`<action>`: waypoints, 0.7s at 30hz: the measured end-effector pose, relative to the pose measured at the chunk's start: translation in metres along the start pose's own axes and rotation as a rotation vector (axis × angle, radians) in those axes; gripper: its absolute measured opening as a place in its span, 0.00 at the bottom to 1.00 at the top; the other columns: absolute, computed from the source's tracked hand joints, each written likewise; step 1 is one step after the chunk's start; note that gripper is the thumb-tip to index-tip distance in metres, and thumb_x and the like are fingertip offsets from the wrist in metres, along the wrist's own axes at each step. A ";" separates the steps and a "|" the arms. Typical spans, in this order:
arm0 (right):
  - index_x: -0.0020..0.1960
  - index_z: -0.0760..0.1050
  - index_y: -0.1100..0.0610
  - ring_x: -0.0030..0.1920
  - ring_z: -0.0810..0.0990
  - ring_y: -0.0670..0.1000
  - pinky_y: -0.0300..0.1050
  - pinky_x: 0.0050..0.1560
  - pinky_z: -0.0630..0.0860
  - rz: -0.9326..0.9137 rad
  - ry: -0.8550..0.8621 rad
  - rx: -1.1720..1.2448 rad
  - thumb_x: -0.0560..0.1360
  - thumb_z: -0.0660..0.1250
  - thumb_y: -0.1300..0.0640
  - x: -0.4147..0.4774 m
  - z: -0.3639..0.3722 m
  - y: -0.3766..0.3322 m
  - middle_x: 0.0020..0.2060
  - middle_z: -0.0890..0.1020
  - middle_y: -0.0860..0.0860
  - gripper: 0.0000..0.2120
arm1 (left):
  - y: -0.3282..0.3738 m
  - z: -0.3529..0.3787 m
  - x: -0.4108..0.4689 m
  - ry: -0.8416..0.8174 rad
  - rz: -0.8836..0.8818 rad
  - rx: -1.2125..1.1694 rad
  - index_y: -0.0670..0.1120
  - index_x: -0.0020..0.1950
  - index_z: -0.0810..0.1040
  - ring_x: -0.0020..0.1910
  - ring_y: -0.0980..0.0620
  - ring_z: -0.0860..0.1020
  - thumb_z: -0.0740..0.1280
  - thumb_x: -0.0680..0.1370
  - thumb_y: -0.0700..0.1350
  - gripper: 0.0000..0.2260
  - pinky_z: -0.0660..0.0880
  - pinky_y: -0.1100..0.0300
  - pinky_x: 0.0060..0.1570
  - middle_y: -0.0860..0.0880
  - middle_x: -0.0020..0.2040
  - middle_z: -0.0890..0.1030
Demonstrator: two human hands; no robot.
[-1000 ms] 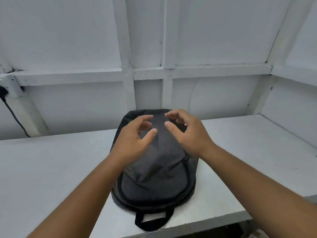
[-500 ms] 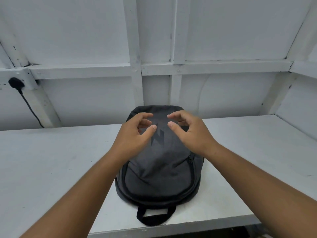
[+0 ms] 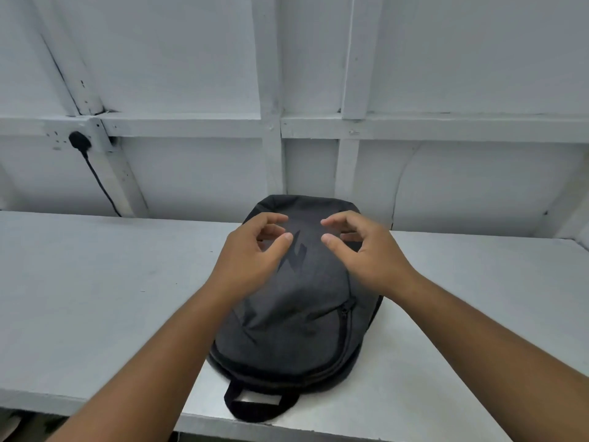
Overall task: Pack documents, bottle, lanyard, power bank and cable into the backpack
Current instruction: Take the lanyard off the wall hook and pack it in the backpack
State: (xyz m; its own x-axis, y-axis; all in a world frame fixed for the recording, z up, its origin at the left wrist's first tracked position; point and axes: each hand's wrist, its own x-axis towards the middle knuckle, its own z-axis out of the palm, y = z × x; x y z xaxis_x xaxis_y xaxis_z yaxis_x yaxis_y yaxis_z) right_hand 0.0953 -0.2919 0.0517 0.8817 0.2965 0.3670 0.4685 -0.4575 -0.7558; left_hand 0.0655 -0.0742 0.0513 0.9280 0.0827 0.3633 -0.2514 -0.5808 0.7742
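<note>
Left hand point(image 3: 245, 266), right hand point(image 3: 373, 263) slightly wider apart.

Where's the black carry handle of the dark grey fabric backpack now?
Head view, low centre: the black carry handle sticks out of the dark grey fabric backpack at the near edge of the white table.

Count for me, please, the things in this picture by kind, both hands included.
backpack: 1
hands: 2 (left hand, right hand)
plug with cable: 1
table: 1
Total: 5
</note>
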 end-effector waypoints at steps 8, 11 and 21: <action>0.61 0.77 0.45 0.59 0.79 0.44 0.39 0.58 0.77 -0.002 -0.025 0.038 0.79 0.68 0.47 0.001 -0.027 0.027 0.59 0.81 0.40 0.12 | 0.018 0.038 0.001 0.027 -0.032 0.029 0.56 0.61 0.80 0.50 0.62 0.81 0.70 0.79 0.48 0.11 0.79 0.55 0.57 0.60 0.48 0.83; 0.61 0.78 0.46 0.58 0.79 0.40 0.35 0.58 0.75 -0.013 -0.011 0.055 0.79 0.68 0.48 0.000 -0.040 0.035 0.57 0.81 0.38 0.11 | 0.026 0.055 0.004 0.019 -0.040 0.027 0.57 0.60 0.80 0.50 0.61 0.81 0.70 0.79 0.49 0.10 0.80 0.55 0.56 0.60 0.47 0.83; 0.59 0.79 0.46 0.56 0.79 0.37 0.25 0.51 0.73 0.167 0.243 0.004 0.79 0.69 0.49 -0.036 -0.116 0.075 0.54 0.82 0.37 0.09 | 0.077 0.146 0.036 -0.245 0.083 -0.046 0.55 0.62 0.80 0.50 0.65 0.80 0.69 0.80 0.49 0.11 0.79 0.60 0.56 0.61 0.48 0.83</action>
State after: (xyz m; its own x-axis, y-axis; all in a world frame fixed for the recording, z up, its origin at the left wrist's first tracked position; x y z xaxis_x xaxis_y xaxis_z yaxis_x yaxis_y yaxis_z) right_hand 0.1048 -0.4339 0.0446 0.9345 0.0074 0.3558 0.3156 -0.4794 -0.8189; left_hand 0.1200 -0.2342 0.0478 0.9410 -0.1654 0.2951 -0.3368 -0.5399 0.7714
